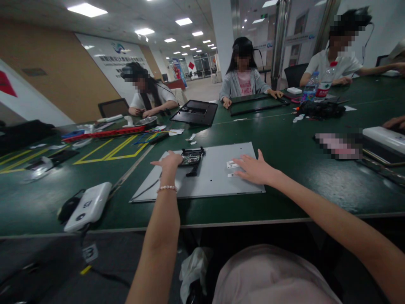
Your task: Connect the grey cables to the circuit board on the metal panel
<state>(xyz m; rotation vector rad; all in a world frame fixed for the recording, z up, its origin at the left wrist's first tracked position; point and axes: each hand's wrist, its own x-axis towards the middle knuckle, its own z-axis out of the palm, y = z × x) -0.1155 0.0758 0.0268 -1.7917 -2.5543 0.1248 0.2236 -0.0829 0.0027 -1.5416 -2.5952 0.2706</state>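
A flat grey metal panel (215, 177) lies on the green table in front of me. Near its far edge sits a black bracket with a circuit board (191, 157). My left hand (169, 162), a bead bracelet on its wrist, reaches to the left end of that black part, its fingers curled down against it. My right hand (255, 169) lies flat on the panel with fingers spread, beside small white labels (232, 164).
A white device with black cable (87, 207) lies at the near left edge. Other people sit across the table with black panels (196, 113), (256, 104). Bottles (318, 86) and a black bag (321, 109) stand far right; a white box (384, 141) right.
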